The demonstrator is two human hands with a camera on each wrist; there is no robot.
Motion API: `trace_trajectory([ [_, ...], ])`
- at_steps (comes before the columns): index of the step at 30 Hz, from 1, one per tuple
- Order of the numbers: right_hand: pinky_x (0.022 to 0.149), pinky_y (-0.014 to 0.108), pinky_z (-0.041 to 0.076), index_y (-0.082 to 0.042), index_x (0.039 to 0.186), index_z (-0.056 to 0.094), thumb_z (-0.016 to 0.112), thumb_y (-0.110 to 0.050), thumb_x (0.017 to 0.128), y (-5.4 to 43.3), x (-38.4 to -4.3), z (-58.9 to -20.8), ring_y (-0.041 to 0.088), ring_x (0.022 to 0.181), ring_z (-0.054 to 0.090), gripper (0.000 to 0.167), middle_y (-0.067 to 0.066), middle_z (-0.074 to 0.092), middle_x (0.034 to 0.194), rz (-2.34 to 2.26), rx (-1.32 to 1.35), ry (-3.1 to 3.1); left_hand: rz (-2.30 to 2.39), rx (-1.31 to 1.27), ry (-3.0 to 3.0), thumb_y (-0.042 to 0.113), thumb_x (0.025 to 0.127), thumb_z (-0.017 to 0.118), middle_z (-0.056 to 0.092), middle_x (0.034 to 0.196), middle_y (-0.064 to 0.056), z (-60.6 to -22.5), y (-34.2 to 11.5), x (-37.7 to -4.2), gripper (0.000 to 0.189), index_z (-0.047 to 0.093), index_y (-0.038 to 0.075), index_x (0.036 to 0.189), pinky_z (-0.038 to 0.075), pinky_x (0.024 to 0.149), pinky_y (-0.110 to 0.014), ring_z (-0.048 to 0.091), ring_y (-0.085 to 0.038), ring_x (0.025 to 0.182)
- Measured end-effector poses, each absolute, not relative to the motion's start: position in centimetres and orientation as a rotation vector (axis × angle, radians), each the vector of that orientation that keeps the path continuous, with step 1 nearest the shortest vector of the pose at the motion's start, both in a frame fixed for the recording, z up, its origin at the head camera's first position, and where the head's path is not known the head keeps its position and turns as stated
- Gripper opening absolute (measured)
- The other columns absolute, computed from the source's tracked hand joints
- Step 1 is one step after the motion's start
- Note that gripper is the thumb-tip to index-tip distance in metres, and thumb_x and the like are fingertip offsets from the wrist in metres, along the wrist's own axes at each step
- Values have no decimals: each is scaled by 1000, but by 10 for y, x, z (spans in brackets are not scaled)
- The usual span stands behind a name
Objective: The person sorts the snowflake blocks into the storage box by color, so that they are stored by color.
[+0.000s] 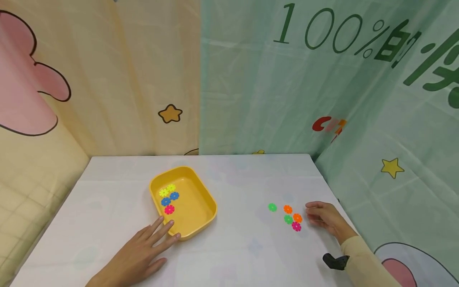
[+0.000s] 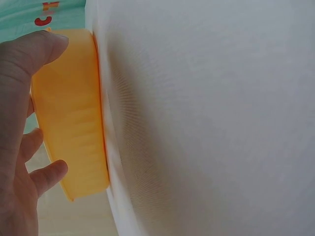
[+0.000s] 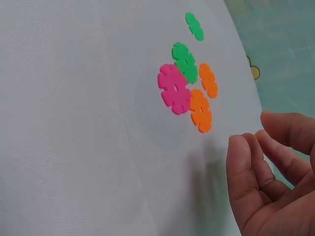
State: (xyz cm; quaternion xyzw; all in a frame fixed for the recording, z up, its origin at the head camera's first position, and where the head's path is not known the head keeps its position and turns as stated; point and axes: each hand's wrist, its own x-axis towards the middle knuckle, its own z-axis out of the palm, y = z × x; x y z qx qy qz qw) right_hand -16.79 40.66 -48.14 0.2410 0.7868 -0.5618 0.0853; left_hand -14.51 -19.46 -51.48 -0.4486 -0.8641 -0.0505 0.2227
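Note:
A yellow tray (image 1: 199,227) stands left of centre on the white table. Inside, along its left side, lie two yellow flower-shaped discs (image 1: 163,192), two blue discs (image 1: 166,201) and a pink disc (image 1: 169,209). My left hand (image 1: 141,251) rests with spread, fairly straight fingers at the tray's near left rim. On the table to the right lie two green discs (image 1: 272,207), two orange discs (image 1: 288,209) and a pink disc (image 3: 174,89). Just right of them my right hand (image 1: 328,218) hovers, fingers loosely bent and nothing between them.
The white table (image 1: 233,259) ends at a back edge against a printed curtain (image 1: 236,99). More curtain hangs along both sides. A black strap piece (image 1: 336,262) sits at the right sleeve (image 1: 363,261).

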Motion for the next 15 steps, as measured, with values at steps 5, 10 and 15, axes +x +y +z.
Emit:
trace_trajectory([
  [5, 73, 29, 61, 8, 126, 60, 65, -13, 98, 402, -166, -488, 20, 81, 64, 36, 7, 67, 94, -1639, 692, 2345, -140, -1243, -2388, 47, 74, 84, 53, 151, -9, -515, -194, -144, 82, 53, 31, 149, -8, 124, -24, 42, -33, 141],
  [10, 66, 29, 60, 7, 110, 66, 66, -10, 95, 397, -159, -489, 19, 72, 61, 23, 7, 65, 83, -1514, 683, 2406, -144, -1238, -2387, 47, 77, 82, 52, 153, -8, -516, -194, -145, 81, 52, 30, 150, -6, 124, -24, 40, -32, 143],
  [15, 61, 30, 59, 5, 99, 67, 68, -10, 93, 389, -151, -486, 19, 66, 59, 16, 7, 61, 75, -1377, 643, 2488, -153, -1236, -2397, 47, 75, 82, 51, 153, -8, -517, -195, -146, 83, 52, 31, 150, -6, 124, -23, 19, -22, 156],
])
